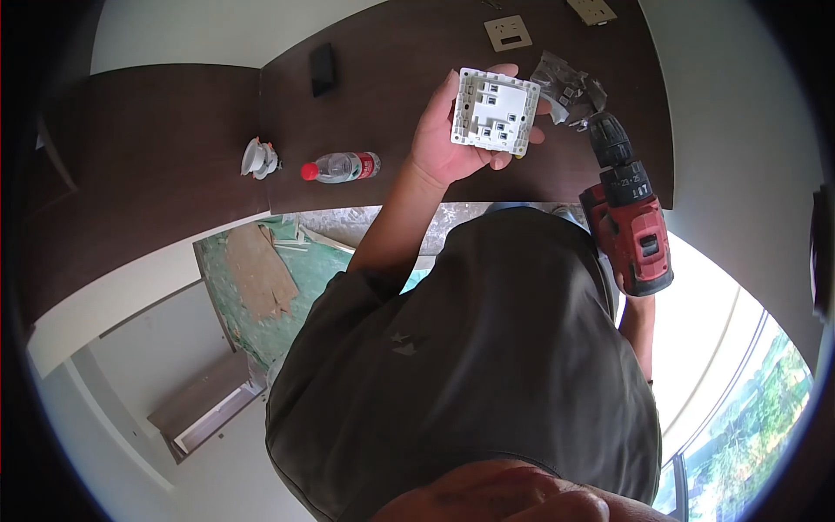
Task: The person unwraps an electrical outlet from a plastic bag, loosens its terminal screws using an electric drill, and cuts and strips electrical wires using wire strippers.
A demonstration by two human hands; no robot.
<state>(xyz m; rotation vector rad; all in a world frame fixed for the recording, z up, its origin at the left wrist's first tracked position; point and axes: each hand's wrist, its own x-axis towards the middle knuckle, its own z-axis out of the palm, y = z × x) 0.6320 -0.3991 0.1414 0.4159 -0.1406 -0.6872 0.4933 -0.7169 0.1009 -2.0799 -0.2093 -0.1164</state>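
Observation:
My left hand [432, 135] is raised over the dark desk, fingers wrapped round a white wall socket [491, 111]. The socket's back faces up, showing its terminal openings and ribbed frame. To its right is a red and black cordless drill [639, 230], chuck pointing away from me over the desk. No bit can be made out in the chuck. My right hand [621, 280] is under the drill, mostly hidden by its body; the wrist shows below it. The drill is apart from the socket.
On the brown desk [383, 87] lie a red-capped plastic bottle [350, 167], a black box [323, 70], a white round fitting [259, 159], a crumpled clear bag [564, 83] and a beige socket plate [508, 33]. Another plate [593, 10] is at the far edge. A wall [731, 113] borders the right.

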